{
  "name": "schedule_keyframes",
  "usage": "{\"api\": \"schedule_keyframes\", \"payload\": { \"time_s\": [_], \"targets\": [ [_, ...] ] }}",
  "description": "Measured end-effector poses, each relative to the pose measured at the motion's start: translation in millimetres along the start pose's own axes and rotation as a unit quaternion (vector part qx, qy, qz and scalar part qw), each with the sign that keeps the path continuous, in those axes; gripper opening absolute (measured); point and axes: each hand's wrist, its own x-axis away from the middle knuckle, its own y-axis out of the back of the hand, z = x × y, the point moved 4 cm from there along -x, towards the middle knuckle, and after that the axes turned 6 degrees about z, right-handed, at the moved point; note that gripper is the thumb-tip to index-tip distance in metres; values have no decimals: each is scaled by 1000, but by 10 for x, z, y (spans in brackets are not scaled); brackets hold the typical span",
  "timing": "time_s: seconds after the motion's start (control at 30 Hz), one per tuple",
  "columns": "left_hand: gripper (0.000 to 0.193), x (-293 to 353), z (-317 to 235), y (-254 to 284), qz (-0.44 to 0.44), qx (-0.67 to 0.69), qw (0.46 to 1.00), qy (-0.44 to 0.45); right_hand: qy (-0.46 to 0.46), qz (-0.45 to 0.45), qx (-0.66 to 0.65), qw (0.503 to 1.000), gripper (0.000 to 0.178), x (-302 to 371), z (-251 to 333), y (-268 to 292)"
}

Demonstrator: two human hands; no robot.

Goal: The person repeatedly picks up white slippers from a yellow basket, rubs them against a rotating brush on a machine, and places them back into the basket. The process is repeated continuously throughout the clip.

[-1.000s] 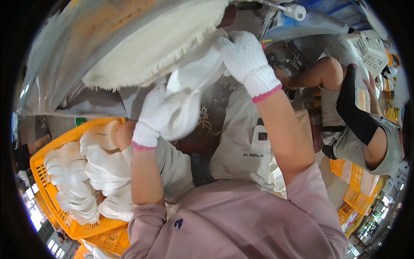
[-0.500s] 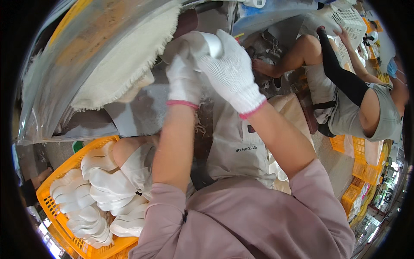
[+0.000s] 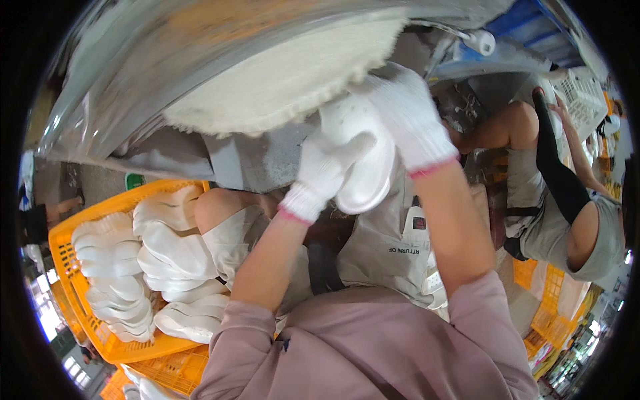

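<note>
Both my hands wear white knit gloves with pink cuffs. Between them is a white shoe sole, its rounded end pointing down toward my lap. My left hand grips its left edge, thumb laid across the sole. From the upper right, my right hand is wrapped over the far part, with its fingertips hidden. A big cream buffing wheel with a frayed rim is just beyond. The sole's far end is right at its rim, but I cannot tell whether they touch.
A yellow crate full of stacked white soles stands at my left. Clear plastic sheeting hangs around the wheel. At the right a co-worker's bent leg and black sleeve show, with yellow crates behind.
The sole has turned so its rounded end now hangs down toward me. My left hand has come lower and my right hand has moved right. The view has shifted, showing more of the wheel.
</note>
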Motion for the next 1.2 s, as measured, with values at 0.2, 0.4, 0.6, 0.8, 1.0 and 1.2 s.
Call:
{"api": "schedule_keyframes", "payload": {
  "time_s": [0.2,0.4,0.6,0.8,1.0,1.2],
  "targets": [
    [29,-558,157,-28,7,167,986,23,229,65,464,854,56,974,317,63],
    [95,186,263,49,80,548,829,76,320,84,251,910,32,1446,226,-431],
    [55,-292,317,589,-92,463,875,-105,233,50,303,922,44,866,490,-863],
    [20,-382,634,718,-127,308,943,-16,277,26,204,939,39,900,473,-748],
    [33,-158,312,528,-206,-335,882,-262,183,30,256,949,29,550,410,-923],
    [46,-376,584,446,135,520,844,-1,-16,262,29,965,59,856,466,-757]
  ]
}}
